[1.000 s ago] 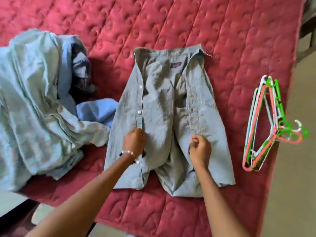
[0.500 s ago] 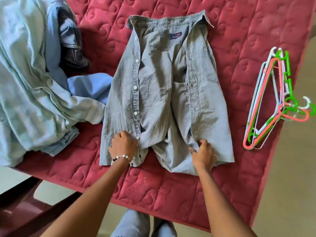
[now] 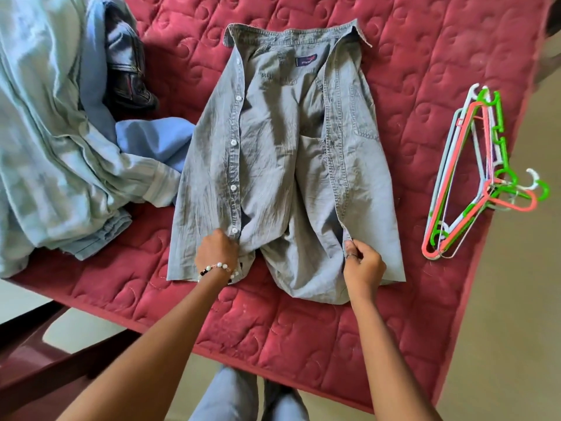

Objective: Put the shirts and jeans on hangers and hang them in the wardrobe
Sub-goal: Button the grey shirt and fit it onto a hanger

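Red quilted mattress, top view. Pale clothes heap at left. Grey shirt flat at centre, front open, collar far side. Stacked hangers at rt edge, apart from shirt. L hand grips button placket nr hem; R hand pinches opposite placket edge.

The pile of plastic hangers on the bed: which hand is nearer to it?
Right. The right hand pinches the grey shirt at its placket, just across the shirt's panel from the hangers. The left hand grips the opposite button edge, farther away.
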Available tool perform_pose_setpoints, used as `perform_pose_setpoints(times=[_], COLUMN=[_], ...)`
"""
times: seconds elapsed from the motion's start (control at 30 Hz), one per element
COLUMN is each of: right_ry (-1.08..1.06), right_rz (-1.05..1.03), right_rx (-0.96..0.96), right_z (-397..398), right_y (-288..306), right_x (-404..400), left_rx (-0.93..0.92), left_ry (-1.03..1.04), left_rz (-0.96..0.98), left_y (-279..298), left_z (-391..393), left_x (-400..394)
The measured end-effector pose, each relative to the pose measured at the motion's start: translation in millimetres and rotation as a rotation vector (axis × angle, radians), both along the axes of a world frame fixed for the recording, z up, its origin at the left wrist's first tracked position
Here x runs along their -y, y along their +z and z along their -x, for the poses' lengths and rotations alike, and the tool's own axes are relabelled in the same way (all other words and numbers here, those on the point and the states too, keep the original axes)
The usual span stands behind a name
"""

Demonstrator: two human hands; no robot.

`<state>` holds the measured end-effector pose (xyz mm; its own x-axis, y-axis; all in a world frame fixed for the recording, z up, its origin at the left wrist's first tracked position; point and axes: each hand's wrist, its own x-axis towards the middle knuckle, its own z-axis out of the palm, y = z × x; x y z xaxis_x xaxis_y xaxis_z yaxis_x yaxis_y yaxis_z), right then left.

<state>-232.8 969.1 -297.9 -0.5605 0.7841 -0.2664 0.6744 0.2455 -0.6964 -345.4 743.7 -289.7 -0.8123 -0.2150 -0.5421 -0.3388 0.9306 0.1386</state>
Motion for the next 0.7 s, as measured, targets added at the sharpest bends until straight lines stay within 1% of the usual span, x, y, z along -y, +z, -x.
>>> perform_pose_setpoints(times=[0.07,0.13,0.17,0.2,0.23,0.27,0.3,0.33,0.37,0.4,0.43,0.47,0.5,0.57,0.63,0.7], right_ry=[-0.016,0.015,0.067,0.146,0.250,0.380,0.535,0.680,0.820,0.940,1.000,1.015,0.973,0.809,0.612,0.530], right_rz=[-0.081,-0.160,-0.198,-0.236,-0.281,-0.343,-0.407,-0.461,-0.488,-0.481,-0.448,-0.422,-0.395,-0.298,-0.169,-0.077], right_rx=[-0.095,-0.208,-0.262,-0.294,-0.308,-0.300,-0.248,-0.145,-0.022,0.132,0.288,0.386,0.412,0.309,0.134,0.048], right_z=[2.9,5.7,5.8,5.4,4.6,2.3,-1.3,-5.0,-9.7,-13.8,-16.1,-17.4,-18.1,-17.2,-10.5,0.8], right_y=[8.9,19.8,24.4,28.3,29.5,26.3,21.0,13.6,4.9,-0.6,-3.6,-5.2,-7.3,-10.1,-6.3,-7.2], right_x=[2.9,10.9,17.1,23.6,30.0,35.6,40.6,44.2,47.6,50.3,52.6,54.0,53.5,50.8,50.4,52.8], left_rx=[-0.156,-0.385,-0.484,-0.546,-0.558,-0.496,-0.363,-0.187,-0.004,0.148,0.241,0.273,0.261,0.129,-0.038,-0.163], left_ry=[0.161,0.261,0.275,0.235,0.123,-0.049,-0.240,-0.407,-0.528,-0.607,-0.652,-0.660,-0.639,-0.533,-0.399,-0.321], left_rz=[-0.154,-0.351,-0.460,-0.555,-0.619,-0.629,-0.583,-0.484,-0.348,-0.225,-0.152,-0.124,-0.127,-0.208,-0.338,-0.435], left_y=[9.0,29.0,42.3,53.9,62.9,66.5,66.0,59.5,52.4,43.6,33.5,24.1,15.6,0.7,-8.9,-14.9], left_z=[-0.6,-2.5,-4.8,-8.0,-11.9,-15.8,-19.9,-23.0,-25.1,-27.6,-30.2,-33.0,-35.2,-37.5,-35.8,-32.3], left_x=[-2.2,-11.2,-16.9,-23.3,-29.9,-35.0,-40.1,-44.4,-48.3,-50.5,-51.0,-49.8,-47.6,-41.1,-34.3,-31.4])
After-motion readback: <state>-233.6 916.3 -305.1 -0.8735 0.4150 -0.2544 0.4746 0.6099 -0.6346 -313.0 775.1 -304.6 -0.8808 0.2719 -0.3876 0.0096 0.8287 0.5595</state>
